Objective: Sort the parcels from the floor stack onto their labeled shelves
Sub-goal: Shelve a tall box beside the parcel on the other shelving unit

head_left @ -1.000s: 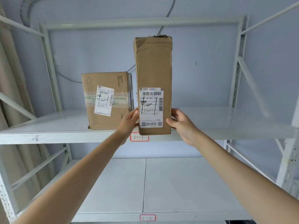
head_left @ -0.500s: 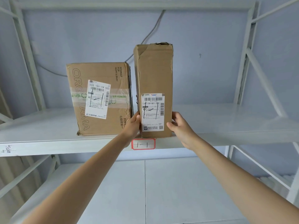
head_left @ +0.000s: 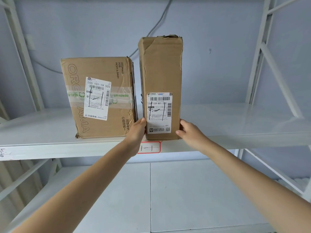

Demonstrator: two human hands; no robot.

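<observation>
Both hands grasp the tall parcel low down, one on each narrow side: left hand with thumb against the parcel's left edge, right hand with fingertips pressed to its right lower corner. Grip state: grasping the parcel from both sides, palms not closed around it.

Tall parcel: brown cardboard, upright, base on the front edge of the upper shelf, top flap crumpled. White shipping label on its lower front: EMS logo, barcode, code partly legible "15?-159-B01-2?0", handwritten black strokes across it, QR code at the bottom right.

Directly below the tall parcel, on the shelf's front lip: red-bordered shelf tag, handwritten "1-1".

Left of the tall parcel, just beside it with a narrow gap: wider box, slightly tilted, also on the upper shelf. Print reads sideways "RELIABLE FOR MOM & BABY" and large letters "ORG…MAMA", partly covered. Its label shows "505 101-19 525", barcodes, pen strokes. Clear tape with green print bands it.

Below the tall parcel: lower shelf, bare white panels.
</observation>
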